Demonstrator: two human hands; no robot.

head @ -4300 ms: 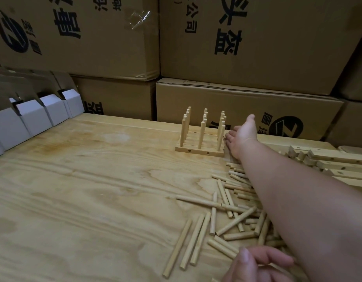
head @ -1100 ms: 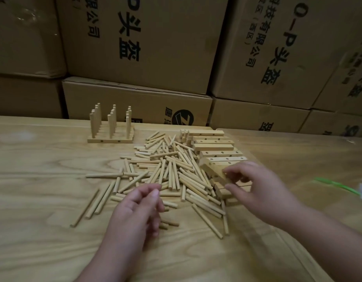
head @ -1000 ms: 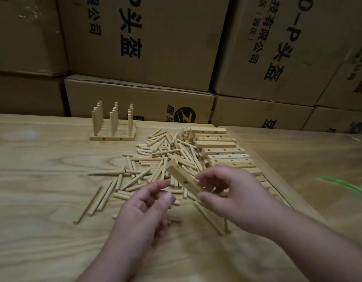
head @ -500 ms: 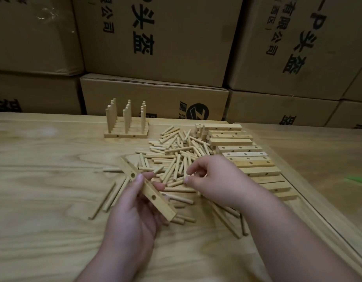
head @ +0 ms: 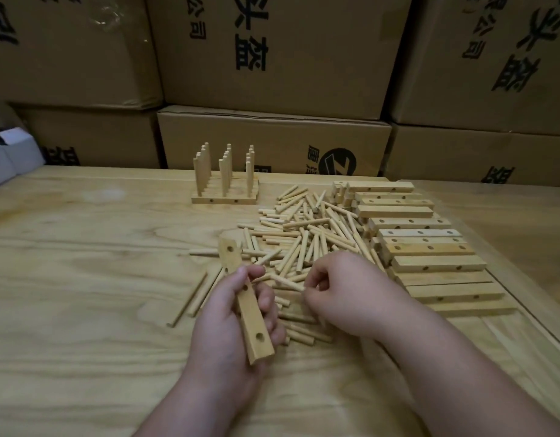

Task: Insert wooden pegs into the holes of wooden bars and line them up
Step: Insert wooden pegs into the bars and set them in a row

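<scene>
Left hand (head: 231,323): fingers curled round a square-section wooden bar (head: 245,302), held near-upright above the counter (head: 83,310); three round holes show on its face.
Right hand (head: 338,294): thumb and fingertips pinch one peg (head: 283,282), its free end pointing at the bar's middle.
Risk: a peg entering at a slant may jam in a hole; the right forearm, low over the pile, could sweep pegs off.
Loose pegs (head: 307,241): smooth pale dowels, crisscrossed, likely to roll.
Spare bars (head: 427,247): pale drilled blocks, rows at right.
Finished bars (head: 225,197): farther back, pegs upright, lined up.
Cardboard boxes (head: 272,140): matte brown, stacked behind.
</scene>
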